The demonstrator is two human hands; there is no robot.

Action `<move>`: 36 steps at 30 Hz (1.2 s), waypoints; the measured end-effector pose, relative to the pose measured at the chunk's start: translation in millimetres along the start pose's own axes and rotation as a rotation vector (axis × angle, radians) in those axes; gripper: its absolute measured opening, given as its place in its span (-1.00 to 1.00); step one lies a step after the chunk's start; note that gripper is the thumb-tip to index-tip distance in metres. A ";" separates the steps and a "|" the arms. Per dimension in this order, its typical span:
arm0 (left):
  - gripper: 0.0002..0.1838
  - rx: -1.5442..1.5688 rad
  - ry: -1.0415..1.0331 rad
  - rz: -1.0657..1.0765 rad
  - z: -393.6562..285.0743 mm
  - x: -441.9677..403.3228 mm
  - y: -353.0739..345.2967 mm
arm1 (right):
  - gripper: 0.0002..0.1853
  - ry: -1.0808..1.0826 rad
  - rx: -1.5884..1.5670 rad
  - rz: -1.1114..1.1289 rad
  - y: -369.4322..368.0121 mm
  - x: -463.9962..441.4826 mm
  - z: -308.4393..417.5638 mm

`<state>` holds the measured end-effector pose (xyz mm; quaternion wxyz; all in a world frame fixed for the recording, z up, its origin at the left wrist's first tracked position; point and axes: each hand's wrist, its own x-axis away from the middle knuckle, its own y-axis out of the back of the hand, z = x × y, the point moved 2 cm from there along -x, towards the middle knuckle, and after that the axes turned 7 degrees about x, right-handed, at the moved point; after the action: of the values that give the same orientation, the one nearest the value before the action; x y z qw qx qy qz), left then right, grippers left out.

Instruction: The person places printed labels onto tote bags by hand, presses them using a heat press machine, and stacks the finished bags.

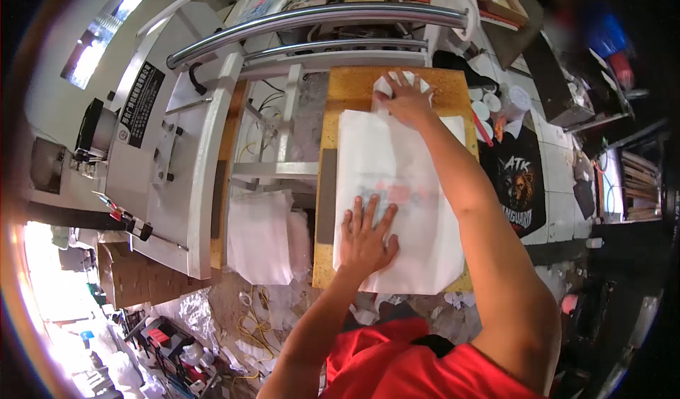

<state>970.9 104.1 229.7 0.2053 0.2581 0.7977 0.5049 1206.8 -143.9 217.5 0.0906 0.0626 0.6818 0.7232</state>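
Observation:
White sheets [418,257] lie on a yellow-brown board [446,80], with faint reddish and grey marks showing through near their middle. My left hand [368,240] rests flat on the lower left part of the sheets, its fingers spread and holding nothing. Farther away, my right hand [406,100] is at the top edge, over a small white piece [382,87] on the board. Its fingers are spread on that piece.
A white metal frame with a chrome bar [319,15] stands at the back and left. More white sheets [261,236] lie left of the board. To the right are a black printed cloth [520,179], white cups [482,110] and a red-handled tool [483,130].

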 end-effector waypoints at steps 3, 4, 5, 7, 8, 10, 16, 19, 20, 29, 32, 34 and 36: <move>-0.30 0.007 0.002 -0.004 3.4 2.3 -1.1 | -0.28 0.028 -0.181 -0.414 32.6 9.2 -17.4; -0.30 -0.014 0.000 -0.017 4.4 2.1 -2.8 | -0.35 -0.016 -0.244 -0.451 42.9 29.5 -25.2; -0.30 -0.030 -0.004 -0.027 3.4 3.0 -4.7 | -0.35 -0.028 -0.233 -0.444 45.5 58.9 -33.7; -0.29 -0.021 -0.013 -0.052 2.3 3.9 -4.1 | -0.42 0.106 -0.227 -0.562 56.1 130.0 -52.9; -0.29 -0.023 -0.011 -0.046 1.6 5.0 -3.6 | -0.41 0.092 -0.203 -0.491 60.5 175.6 -54.2; -0.29 -0.025 -0.019 -0.054 1.1 5.1 -3.7 | -0.41 0.060 -0.171 -0.340 63.0 266.8 -47.2; -0.30 -0.087 -0.031 -0.025 0.9 7.6 -5.5 | -0.31 -0.062 0.018 -0.096 4.8 368.1 -44.9; -0.30 0.029 -0.093 -0.056 14.1 10.8 -1.1 | -0.29 -0.063 0.024 -0.111 2.5 371.5 -46.0; -0.37 0.046 -0.046 -0.166 17.6 16.3 7.1 | -0.34 -0.054 0.025 -0.223 3.4 373.1 -43.7; -0.62 0.338 0.314 -0.380 54.2 98.6 21.6 | -0.57 -0.255 -0.373 -0.503 4.4 423.8 -34.9; -0.61 0.450 0.332 -0.380 58.5 99.1 13.4 | -0.57 -0.247 -0.348 -0.523 -0.4 425.3 -32.0; -0.61 0.452 0.302 -0.400 60.7 98.6 10.8 | -0.56 -0.286 -0.366 -0.493 -6.4 425.0 -32.0; -0.62 0.456 0.269 -0.421 59.2 96.2 12.0 | -0.56 -0.289 -0.380 -0.491 -6.6 424.9 -32.3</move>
<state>932.9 209.3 210.1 0.1352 0.0580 0.9458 0.2896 785.6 -83.0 194.9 0.3677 -0.0193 0.5096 0.7776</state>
